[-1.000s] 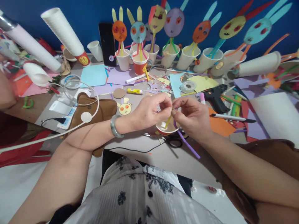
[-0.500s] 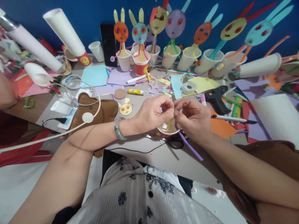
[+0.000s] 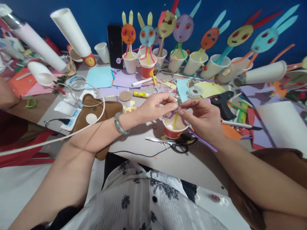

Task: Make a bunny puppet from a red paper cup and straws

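Observation:
A red and white paper cup (image 3: 173, 132) stands below my hands, with a yellow stem (image 3: 176, 119) upright in it. My left hand (image 3: 159, 108) pinches a purple pipe cleaner (image 3: 203, 142) beside the top of the stem. From the other side my right hand (image 3: 201, 116) pinches the same pipe cleaner, whose long end sticks out below the palm toward the lower right. The fingertips of both hands nearly meet over the cup. Black-handled scissors (image 3: 179, 147) lie on the table just in front of the cup.
Behind stand cups with paper rabbit heads, such as an orange one (image 3: 128, 34), and a black phone (image 3: 115, 46). A glue gun (image 3: 224, 105) lies at the right. At the left are a brown pouch (image 3: 107, 108), a white cable and a stack of cups (image 3: 72, 33).
My hands have shifted slightly, uncovering more of the cup and the scissors. The purple pipe cleaner's free end has swung to the right and up. The view has moved a little.

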`<state>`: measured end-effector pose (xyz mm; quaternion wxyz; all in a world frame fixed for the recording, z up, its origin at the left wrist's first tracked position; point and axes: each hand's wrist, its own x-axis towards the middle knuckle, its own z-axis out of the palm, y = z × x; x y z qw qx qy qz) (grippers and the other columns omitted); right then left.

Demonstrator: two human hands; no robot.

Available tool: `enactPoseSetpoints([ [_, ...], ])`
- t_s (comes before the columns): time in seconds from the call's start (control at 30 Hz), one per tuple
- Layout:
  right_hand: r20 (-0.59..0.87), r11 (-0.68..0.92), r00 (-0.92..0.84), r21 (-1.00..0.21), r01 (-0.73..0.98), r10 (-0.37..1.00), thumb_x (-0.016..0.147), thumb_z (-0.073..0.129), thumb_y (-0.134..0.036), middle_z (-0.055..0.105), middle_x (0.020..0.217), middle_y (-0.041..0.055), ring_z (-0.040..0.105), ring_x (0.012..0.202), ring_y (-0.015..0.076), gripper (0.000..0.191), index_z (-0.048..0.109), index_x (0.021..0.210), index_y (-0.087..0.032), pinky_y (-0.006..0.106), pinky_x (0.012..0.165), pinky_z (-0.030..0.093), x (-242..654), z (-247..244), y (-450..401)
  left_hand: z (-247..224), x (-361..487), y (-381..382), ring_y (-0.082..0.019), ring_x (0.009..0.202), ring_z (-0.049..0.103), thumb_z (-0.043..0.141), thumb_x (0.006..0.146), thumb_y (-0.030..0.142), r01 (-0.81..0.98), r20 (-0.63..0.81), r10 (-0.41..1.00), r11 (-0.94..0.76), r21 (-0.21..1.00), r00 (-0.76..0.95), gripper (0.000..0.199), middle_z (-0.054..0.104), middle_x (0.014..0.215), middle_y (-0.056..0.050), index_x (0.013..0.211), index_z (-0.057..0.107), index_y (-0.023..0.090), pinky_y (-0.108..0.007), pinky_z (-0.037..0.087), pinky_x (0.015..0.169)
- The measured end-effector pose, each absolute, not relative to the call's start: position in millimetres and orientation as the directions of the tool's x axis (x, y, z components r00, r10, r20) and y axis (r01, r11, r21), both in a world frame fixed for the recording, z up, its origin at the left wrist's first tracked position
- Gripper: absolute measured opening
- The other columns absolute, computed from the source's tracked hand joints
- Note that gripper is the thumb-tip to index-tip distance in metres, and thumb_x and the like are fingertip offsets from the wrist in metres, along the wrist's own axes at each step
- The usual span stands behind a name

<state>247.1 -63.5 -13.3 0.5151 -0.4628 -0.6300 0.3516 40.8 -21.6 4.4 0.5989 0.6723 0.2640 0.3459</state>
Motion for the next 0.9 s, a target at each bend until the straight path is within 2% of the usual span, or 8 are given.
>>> enactPoseSetpoints([
  [0.13, 0.290, 0.288, -0.010, -0.945, 0.154, 0.957, 0.067, 0.100, -0.059, 0.074, 0.081, -0.0002, 0.069, 0.077, 0.0203, 0.045, 0.071, 0.082, -0.028, 0.039, 0.076, 0.059, 244.7, -11.1, -63.0, 9.9, 40.9, -23.1, -0.012, 0.072, 0.061, 0.071, 0.096, 0.063, -0.072, 0.162, 0.740, -0.153, 0.986, 0.653, 0.048, 0.066, 0.079, -0.003, 0.085, 0.064, 0.016, -0.026, 0.050, 0.067],
  [0.2, 0.285, 0.285, -0.020, -0.952, 0.114, 0.958, 0.064, 0.102, -0.055, 0.073, 0.080, -0.0009, 0.067, 0.074, 0.0197, 0.045, 0.069, 0.079, -0.028, 0.039, 0.075, 0.058, 243.8, -10.6, -62.9, 11.7, 41.2, -23.6, -0.012, 0.071, 0.058, 0.071, 0.093, 0.070, -0.057, 0.180, 0.720, -0.191, 0.980, 0.670, 0.055, 0.063, 0.076, -0.002, 0.084, 0.066, 0.016, -0.026, 0.047, 0.065],
  [0.4, 0.321, 0.329, -0.103, -0.942, 0.071, 0.941, 0.075, 0.097, -0.049, 0.074, 0.077, 0.0014, 0.067, 0.074, 0.0176, 0.036, 0.071, 0.072, -0.026, 0.037, 0.077, 0.056, 242.8, -8.6, -62.9, 8.9, 40.2, -21.3, -0.012, 0.069, 0.057, 0.066, 0.097, 0.066, 0.005, 0.256, 0.718, -0.339, 0.941, 0.647, 0.051, 0.063, 0.073, -0.001, 0.082, 0.068, 0.017, -0.028, 0.045, 0.067],
  [0.63, 0.346, 0.385, -0.206, -0.901, 0.200, 0.915, 0.087, 0.082, -0.064, 0.079, 0.086, 0.0050, 0.074, 0.084, 0.0213, 0.041, 0.074, 0.075, -0.026, 0.040, 0.086, 0.060, 250.8, -1.8, -60.8, 10.4, 38.0, -25.9, -0.014, 0.077, 0.064, 0.066, 0.100, 0.057, 0.100, 0.347, 0.748, -0.479, 0.872, 0.566, 0.043, 0.072, 0.082, -0.004, 0.084, 0.068, 0.017, -0.028, 0.051, 0.074],
  [0.8, 0.330, 0.390, -0.254, -0.889, 0.242, 0.909, 0.078, 0.087, -0.069, 0.080, 0.098, 0.0067, 0.075, 0.097, 0.0272, 0.043, 0.075, 0.082, -0.028, 0.046, 0.092, 0.061, 257.3, 0.5, -59.7, 13.3, 35.6, -28.6, -0.015, 0.080, 0.067, 0.064, 0.102, 0.058, 0.175, 0.420, 0.748, -0.571, 0.802, 0.513, 0.044, 0.076, 0.085, -0.005, 0.086, 0.070, 0.017, -0.028, 0.052, 0.073],
  [0.9, 0.303, 0.396, -0.310, -0.867, 0.302, 0.901, 0.071, 0.094, -0.065, 0.079, 0.108, 0.0073, 0.074, 0.101, 0.0284, 0.044, 0.075, 0.087, -0.028, 0.044, 0.086, 0.061, 259.3, 1.4, -61.5, 13.9, 34.1, -29.1, -0.015, 0.082, 0.069, 0.062, 0.103, 0.055, 0.227, 0.434, 0.747, -0.599, 0.768, 0.504, 0.041, 0.077, 0.088, -0.006, 0.088, 0.071, 0.018, -0.027, 0.052, 0.070],
])
